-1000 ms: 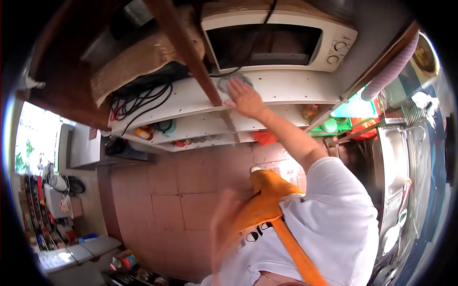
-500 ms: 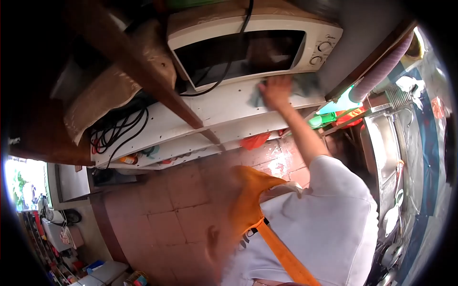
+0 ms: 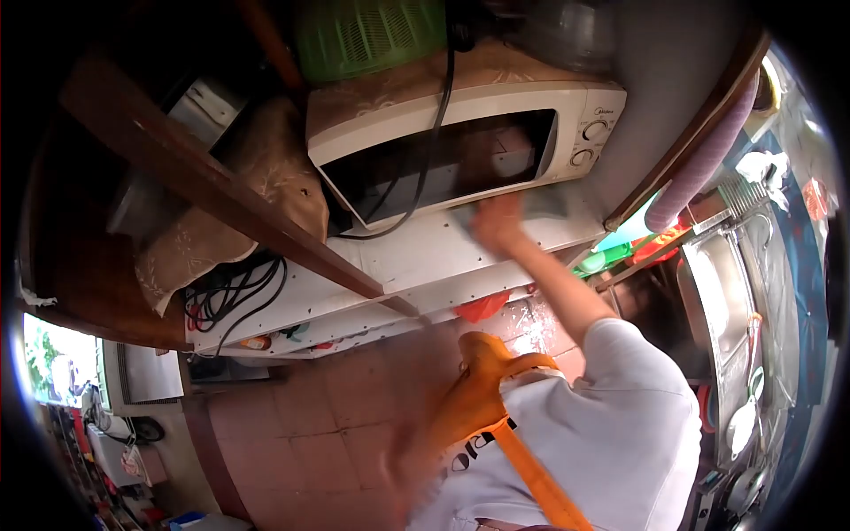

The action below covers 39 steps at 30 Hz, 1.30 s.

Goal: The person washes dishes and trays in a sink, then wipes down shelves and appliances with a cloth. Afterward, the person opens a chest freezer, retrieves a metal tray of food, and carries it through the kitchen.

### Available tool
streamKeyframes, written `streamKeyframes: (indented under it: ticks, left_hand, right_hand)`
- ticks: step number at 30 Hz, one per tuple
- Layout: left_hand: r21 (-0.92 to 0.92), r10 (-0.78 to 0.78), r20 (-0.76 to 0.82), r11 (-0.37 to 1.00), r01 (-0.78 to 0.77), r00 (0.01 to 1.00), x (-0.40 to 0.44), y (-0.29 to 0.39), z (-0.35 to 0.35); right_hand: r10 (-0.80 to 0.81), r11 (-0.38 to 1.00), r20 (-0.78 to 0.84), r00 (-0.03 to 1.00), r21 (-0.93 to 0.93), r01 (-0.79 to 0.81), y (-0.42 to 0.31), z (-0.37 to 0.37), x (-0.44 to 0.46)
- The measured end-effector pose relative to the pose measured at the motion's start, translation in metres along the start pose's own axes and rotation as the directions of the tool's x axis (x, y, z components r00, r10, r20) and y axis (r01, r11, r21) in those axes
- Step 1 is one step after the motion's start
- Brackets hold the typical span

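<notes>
My right hand (image 3: 498, 223) presses on a grey-green cloth (image 3: 551, 202) on the white shelf board (image 3: 412, 252), just in front of a white microwave oven (image 3: 580, 115). The hand is blurred and covers much of the cloth, which shows at its sides. Low in the view, my left hand (image 3: 405, 465) is smeared by motion beside the orange apron (image 3: 482, 389), and its fingers cannot be made out. No object shows in it.
A black cable (image 3: 436, 133) hangs across the microwave door. Coiled black cords (image 3: 226, 301) lie at the shelf's left end, by a brown wooden post (image 3: 221, 181). A green basket (image 3: 370, 35) sits above the microwave. To the right stands a metal sink (image 3: 715, 274).
The view has tilted, so the microwave and shelf sit lower and more of the green basket shows. My right hand has shifted slightly left along the shelf with the cloth.
</notes>
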<state>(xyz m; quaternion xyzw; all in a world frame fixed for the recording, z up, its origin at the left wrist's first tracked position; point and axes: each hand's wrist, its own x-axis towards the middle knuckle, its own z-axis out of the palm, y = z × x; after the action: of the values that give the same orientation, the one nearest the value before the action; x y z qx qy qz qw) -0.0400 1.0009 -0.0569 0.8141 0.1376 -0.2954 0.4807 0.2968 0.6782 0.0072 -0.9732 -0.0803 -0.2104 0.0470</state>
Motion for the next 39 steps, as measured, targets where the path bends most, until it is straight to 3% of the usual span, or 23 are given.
streamKeyframes:
  ticks: [3,5,6,7,8,9,10,11,12,15,17,19,21,23,25,27,28,29,31,33,35,37,39]
  left_hand:
    - [-0.062,-0.035,0.066,0.997,0.039,0.997,0.017,0.016,-0.005]
    - [0.037,0.152,0.016,0.988,-0.152,0.988,0.029,0.021,-0.004]
    - [0.145,0.306,-0.036,0.943,-0.298,0.951,0.037,0.022,-0.003]
    - [0.262,0.448,-0.087,0.872,-0.414,0.890,0.044,0.021,-0.001]
    - [0.250,0.412,-0.050,0.887,-0.388,0.910,0.041,0.038,-0.008]
    - [0.238,0.385,-0.014,0.898,-0.371,0.923,0.041,0.049,-0.014]
    - [0.222,0.386,-0.022,0.901,-0.372,0.922,0.039,0.047,-0.015]
    - [0.147,0.391,-0.029,0.912,-0.383,0.920,0.038,0.033,-0.014]
    - [0.069,0.402,-0.039,0.914,-0.399,0.915,0.044,0.014,-0.012]
    - [0.058,0.377,-0.045,0.925,-0.375,0.925,0.045,0.003,-0.012]
    - [0.091,0.365,-0.019,0.928,-0.362,0.931,0.046,0.025,-0.018]
    - [0.088,0.385,0.009,0.919,-0.384,0.923,0.043,0.074,-0.036]
    - [0.115,0.373,-0.063,0.924,-0.365,0.926,0.034,0.106,-0.054]
    - [0.134,0.417,-0.147,0.907,-0.399,0.897,0.030,0.117,-0.076]
    - [0.133,0.465,-0.252,0.885,-0.446,0.848,0.029,0.125,-0.096]
    - [0.096,0.438,-0.319,0.897,-0.431,0.840,0.028,0.139,-0.117]
    - [0.083,0.513,-0.363,0.849,-0.521,0.778,0.035,0.136,-0.127]
    - [0.227,0.622,-0.409,0.778,-0.585,0.668,0.040,0.134,-0.143]
    - [0.518,0.809,-0.400,0.588,-0.621,0.431,0.045,0.125,-0.183]
    - [0.581,0.784,-0.403,0.618,-0.530,0.473,0.040,0.107,-0.241]
    - [0.668,0.762,-0.462,0.636,-0.387,0.454,0.037,0.083,-0.299]
    - [0.830,0.804,-0.407,0.523,-0.192,0.434,0.028,0.067,-0.355]
    - [0.851,0.759,-0.340,0.499,-0.161,0.555,0.024,0.065,-0.398]
  right_hand:
    - [-0.042,0.957,0.164,0.986,0.291,-0.008,-0.074,-0.009,0.029]
    - [-0.117,0.978,0.266,0.957,0.200,0.064,-0.088,-0.016,0.019]
    - [-0.330,0.922,0.079,0.941,0.243,0.303,-0.073,-0.023,0.007]
    - [-0.574,0.809,0.198,0.795,0.287,0.512,-0.051,-0.033,0.001]
    - [-0.680,0.674,0.057,0.731,0.438,0.594,-0.020,-0.017,-0.007]
    - [-0.635,0.715,0.058,0.771,0.422,0.557,0.003,-0.042,-0.006]
    - [-0.465,0.822,0.286,0.837,0.492,0.288,0.035,-0.046,-0.001]
    - [-0.154,0.942,0.436,0.887,0.335,-0.001,0.055,-0.047,0.006]
    - [-0.021,0.998,-0.003,1.000,-0.055,0.021,0.059,-0.026,-0.004]
    - [0.077,0.995,0.194,0.978,-0.078,-0.063,-0.013,0.010,0.005]
    - [-0.337,0.939,0.537,0.773,0.129,0.320,-0.089,-0.039,0.017]
    - [-0.787,0.435,-0.124,0.604,0.583,0.686,-0.117,-0.017,0.004]
    - [-0.838,0.259,-0.108,0.535,0.784,0.565,-0.111,-0.009,0.022]
    - [-0.730,0.477,0.028,0.682,0.736,0.480,-0.091,-0.025,0.036]
    - [-0.411,0.803,0.359,0.838,0.578,0.146,-0.090,-0.029,0.035]
    - [-0.555,0.800,0.264,0.789,0.431,0.418,-0.124,-0.035,0.022]
    - [-0.761,0.509,0.033,0.648,0.651,0.564,-0.132,-0.018,0.022]
    - [-0.815,0.300,-0.150,0.560,0.717,0.629,-0.154,-0.021,0.022]
    - [-0.710,0.357,0.213,0.671,0.930,0.083,-0.159,-0.046,0.023]
    - [-0.449,0.425,0.228,0.864,0.905,-0.018,-0.147,-0.034,0.014]
    - [-0.140,0.587,-0.054,0.989,0.799,0.127,-0.157,-0.085,-0.017]
    - [-0.032,0.671,0.177,0.984,0.733,-0.110,-0.164,-0.101,-0.066]
    - [-0.306,0.663,-0.024,0.952,0.712,0.231,-0.218,-0.114,-0.091]
